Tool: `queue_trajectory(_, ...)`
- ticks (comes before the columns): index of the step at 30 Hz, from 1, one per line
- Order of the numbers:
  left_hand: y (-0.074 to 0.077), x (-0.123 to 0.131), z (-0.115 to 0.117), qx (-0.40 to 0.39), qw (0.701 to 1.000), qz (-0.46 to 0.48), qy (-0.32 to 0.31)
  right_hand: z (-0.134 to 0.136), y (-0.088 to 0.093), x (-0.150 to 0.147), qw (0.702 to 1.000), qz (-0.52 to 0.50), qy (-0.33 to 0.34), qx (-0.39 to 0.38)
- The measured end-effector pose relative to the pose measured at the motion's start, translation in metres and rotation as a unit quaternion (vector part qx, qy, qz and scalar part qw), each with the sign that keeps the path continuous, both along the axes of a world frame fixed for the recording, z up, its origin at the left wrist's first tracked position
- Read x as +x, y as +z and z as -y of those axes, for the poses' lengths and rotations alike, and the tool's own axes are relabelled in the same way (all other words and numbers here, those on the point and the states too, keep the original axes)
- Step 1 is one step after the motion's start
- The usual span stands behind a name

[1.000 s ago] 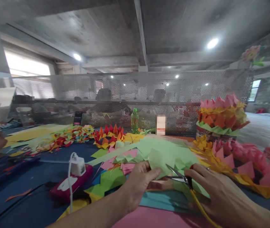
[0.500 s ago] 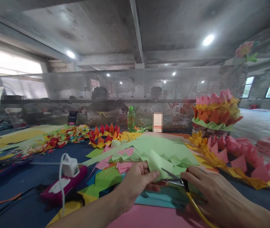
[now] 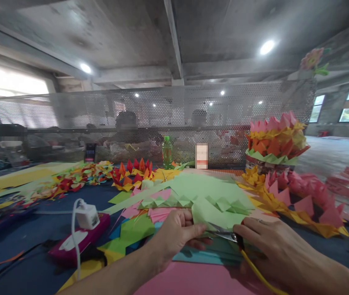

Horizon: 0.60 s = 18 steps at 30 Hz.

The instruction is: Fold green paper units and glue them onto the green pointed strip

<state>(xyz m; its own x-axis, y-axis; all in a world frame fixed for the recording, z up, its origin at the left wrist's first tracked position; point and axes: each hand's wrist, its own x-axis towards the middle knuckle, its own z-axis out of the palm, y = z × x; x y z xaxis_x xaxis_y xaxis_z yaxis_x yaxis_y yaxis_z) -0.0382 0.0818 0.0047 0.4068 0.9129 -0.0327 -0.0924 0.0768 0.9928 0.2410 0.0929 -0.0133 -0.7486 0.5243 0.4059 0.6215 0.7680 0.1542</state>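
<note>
Pinched in my left hand [image 3: 182,231] is a piece of pale green paper [image 3: 207,213], its upper part rising above my thumb. My right hand [image 3: 262,248] grips a pair of scissors [image 3: 225,234] with yellow handles. Their blades point left and lie nearly closed at the lower edge of the green paper, close to my left fingertips. Part of the handles is hidden under my right palm. Beneath both hands lie blue-green sheets [image 3: 199,255] and a pink sheet [image 3: 174,280]. Behind them sits a strip of folded green paper points [image 3: 174,200].
A purple power strip [image 3: 97,231] with a white charger [image 3: 87,215] is at left. A green bottle [image 3: 167,153] stands before a perforated metal screen [image 3: 159,106]. At right are pink and yellow folded paper [image 3: 308,205] and a tiered paper stack [image 3: 277,139]. Paper scraps [image 3: 82,176] lie back left.
The scissor blades have closed from a wider spread onto the green paper. The paper's raised part has tipped lower. The whole view has shifted slightly.
</note>
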Motion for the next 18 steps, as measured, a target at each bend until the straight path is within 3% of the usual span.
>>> queue_trajectory(18, 0.002, 0.002, 0.004, -0.006, 1.0, 0.013, -0.017, 0.014, -0.005, 0.0, 0.999, -0.011, 0.025, 0.033)
